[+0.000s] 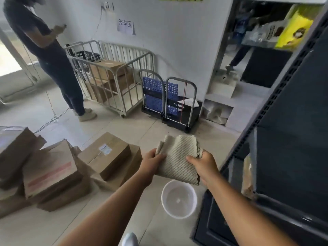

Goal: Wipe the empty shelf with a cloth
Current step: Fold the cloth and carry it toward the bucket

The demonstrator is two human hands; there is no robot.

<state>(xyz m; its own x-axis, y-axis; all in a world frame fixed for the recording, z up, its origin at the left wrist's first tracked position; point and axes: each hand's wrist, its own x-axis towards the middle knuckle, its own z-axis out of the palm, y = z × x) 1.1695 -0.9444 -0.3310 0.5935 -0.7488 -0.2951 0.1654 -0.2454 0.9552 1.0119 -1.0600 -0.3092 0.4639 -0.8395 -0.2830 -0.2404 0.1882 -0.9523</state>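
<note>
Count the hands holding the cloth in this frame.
2. The left hand grips the cloth at its left edge; the right hand grips its right edge, above the white bucket.

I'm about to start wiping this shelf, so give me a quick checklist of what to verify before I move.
1. Grip on the cloth: ok, the left hand and right hand both hold it.
2. Drips caught: ok, the white bucket sits on the floor below the cloth in this view.
3. Cloth dampness: cannot tell.
4. Shelf rack within reach: ok, it stands just beside the right arm.
5. Shelf level bare: cannot tell; a tan package shows at the rack's edge.
6. Footing: ok, the cardboard boxes are stacked on the left, away from the rack.
</note>
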